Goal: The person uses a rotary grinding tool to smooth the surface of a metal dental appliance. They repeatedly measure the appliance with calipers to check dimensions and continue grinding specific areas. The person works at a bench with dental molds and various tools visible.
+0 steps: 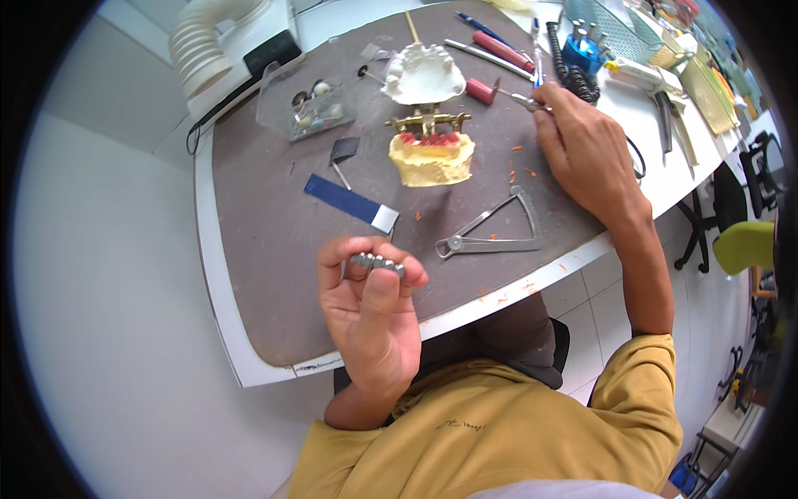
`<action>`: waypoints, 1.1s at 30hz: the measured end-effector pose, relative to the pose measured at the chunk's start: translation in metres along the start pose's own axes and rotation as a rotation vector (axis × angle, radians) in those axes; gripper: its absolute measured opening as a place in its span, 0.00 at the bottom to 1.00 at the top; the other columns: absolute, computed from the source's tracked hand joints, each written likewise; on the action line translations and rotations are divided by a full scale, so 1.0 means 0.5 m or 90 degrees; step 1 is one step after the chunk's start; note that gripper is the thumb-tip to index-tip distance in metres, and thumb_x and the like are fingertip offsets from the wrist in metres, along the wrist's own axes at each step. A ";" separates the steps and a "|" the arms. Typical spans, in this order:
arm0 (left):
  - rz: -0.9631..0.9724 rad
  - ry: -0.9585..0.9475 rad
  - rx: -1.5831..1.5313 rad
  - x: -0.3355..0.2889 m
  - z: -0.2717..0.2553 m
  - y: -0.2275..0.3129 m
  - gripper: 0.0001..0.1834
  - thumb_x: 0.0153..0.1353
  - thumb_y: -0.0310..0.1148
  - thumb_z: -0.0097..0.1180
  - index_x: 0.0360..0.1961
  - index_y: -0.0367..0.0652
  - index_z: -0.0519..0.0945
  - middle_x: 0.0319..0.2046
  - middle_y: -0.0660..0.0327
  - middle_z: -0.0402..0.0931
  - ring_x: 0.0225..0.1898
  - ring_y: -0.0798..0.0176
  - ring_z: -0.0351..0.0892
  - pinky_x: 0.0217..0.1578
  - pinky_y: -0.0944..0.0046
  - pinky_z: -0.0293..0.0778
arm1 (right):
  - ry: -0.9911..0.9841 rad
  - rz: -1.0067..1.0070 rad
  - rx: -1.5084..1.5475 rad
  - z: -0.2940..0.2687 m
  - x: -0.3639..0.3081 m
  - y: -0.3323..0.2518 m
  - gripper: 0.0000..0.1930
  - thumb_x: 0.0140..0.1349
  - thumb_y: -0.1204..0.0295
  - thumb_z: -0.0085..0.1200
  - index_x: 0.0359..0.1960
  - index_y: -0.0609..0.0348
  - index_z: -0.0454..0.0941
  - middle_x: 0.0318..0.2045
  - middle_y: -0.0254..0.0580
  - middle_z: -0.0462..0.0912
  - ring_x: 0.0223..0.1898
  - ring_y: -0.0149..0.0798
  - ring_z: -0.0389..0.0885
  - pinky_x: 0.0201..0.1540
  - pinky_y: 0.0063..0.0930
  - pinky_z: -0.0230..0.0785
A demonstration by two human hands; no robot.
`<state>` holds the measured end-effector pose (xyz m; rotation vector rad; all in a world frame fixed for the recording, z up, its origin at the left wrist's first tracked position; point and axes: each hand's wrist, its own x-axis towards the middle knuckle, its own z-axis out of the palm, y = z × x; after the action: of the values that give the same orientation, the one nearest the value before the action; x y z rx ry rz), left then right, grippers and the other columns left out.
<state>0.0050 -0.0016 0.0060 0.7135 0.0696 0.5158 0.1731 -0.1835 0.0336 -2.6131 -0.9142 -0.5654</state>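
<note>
My left hand [370, 320] is raised above the table's near edge, pinching a grey metal dental bridge [378, 265] between thumb and fingers. Over at the right, my right hand [586, 150] rests on the table, closed on a slim metal handpiece [529, 101]; most of its body is hidden under the fingers. A thin shank with a small reddish-brown tip [498, 90] points left from it. Between and beyond both hands stand a yellow dental cast [432, 162] with red parts, a brass articulator [428, 121] and a white cast [424, 75]. A metal caliper [495, 233] lies near my right forearm.
A blue strip [345, 200] with a white end lies left of the casts. Behind it sits a clear box [316, 108] of small parts. A suction hose [204, 46] stands far left. Pens, a blue bur stand [584, 51] and a wax gun [644, 76] line the far right.
</note>
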 end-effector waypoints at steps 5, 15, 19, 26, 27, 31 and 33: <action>-0.046 -0.004 0.067 0.004 0.012 0.007 0.19 0.57 0.28 0.59 0.48 0.45 0.67 0.37 0.64 0.68 0.36 0.69 0.71 0.37 0.70 0.72 | 0.002 -0.011 -0.028 0.004 -0.006 0.005 0.08 0.61 0.70 0.46 0.39 0.59 0.71 0.30 0.44 0.75 0.33 0.45 0.78 0.35 0.37 0.70; -0.071 0.020 0.076 0.006 0.020 0.006 0.20 0.57 0.27 0.57 0.49 0.44 0.66 0.40 0.64 0.68 0.39 0.67 0.71 0.40 0.68 0.71 | 0.018 -0.021 -0.014 0.005 -0.009 0.002 0.07 0.57 0.70 0.53 0.36 0.57 0.76 0.29 0.39 0.75 0.30 0.39 0.77 0.33 0.32 0.70; -0.075 0.024 0.087 0.007 0.019 0.006 0.19 0.58 0.27 0.56 0.50 0.44 0.66 0.40 0.63 0.68 0.40 0.66 0.71 0.41 0.67 0.71 | 0.016 -0.043 -0.053 0.003 -0.008 0.000 0.07 0.57 0.70 0.53 0.35 0.57 0.76 0.29 0.38 0.75 0.31 0.38 0.76 0.33 0.31 0.70; -0.055 0.012 0.026 0.012 0.008 0.001 0.16 0.58 0.21 0.54 0.47 0.40 0.68 0.39 0.59 0.71 0.41 0.60 0.76 0.44 0.60 0.74 | 0.027 -0.054 -0.050 0.008 -0.009 0.000 0.07 0.57 0.69 0.54 0.36 0.56 0.76 0.30 0.38 0.75 0.33 0.39 0.76 0.34 0.32 0.70; -0.054 0.010 0.026 0.012 0.007 0.000 0.15 0.58 0.20 0.53 0.47 0.40 0.68 0.39 0.58 0.71 0.41 0.59 0.76 0.44 0.60 0.74 | 0.027 -0.056 -0.055 0.008 -0.009 0.001 0.07 0.57 0.69 0.54 0.36 0.56 0.76 0.30 0.38 0.75 0.33 0.39 0.76 0.34 0.32 0.70; -0.066 -0.002 0.073 0.013 0.010 0.003 0.16 0.59 0.27 0.55 0.47 0.44 0.67 0.39 0.62 0.69 0.41 0.65 0.73 0.44 0.65 0.75 | 0.031 -0.062 -0.048 0.009 -0.008 -0.004 0.07 0.57 0.70 0.54 0.36 0.55 0.76 0.31 0.38 0.75 0.34 0.40 0.76 0.34 0.32 0.70; -0.064 -0.004 0.074 0.013 0.010 0.004 0.16 0.59 0.27 0.55 0.47 0.44 0.67 0.39 0.62 0.69 0.41 0.65 0.73 0.44 0.65 0.75 | 0.026 -0.058 -0.042 0.008 -0.009 -0.006 0.07 0.57 0.70 0.54 0.36 0.56 0.76 0.31 0.38 0.75 0.34 0.40 0.76 0.35 0.32 0.70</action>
<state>0.0112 -0.0001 0.0117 0.8215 0.1298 0.4151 0.1692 -0.1820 0.0287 -2.6172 -1.0220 -0.6815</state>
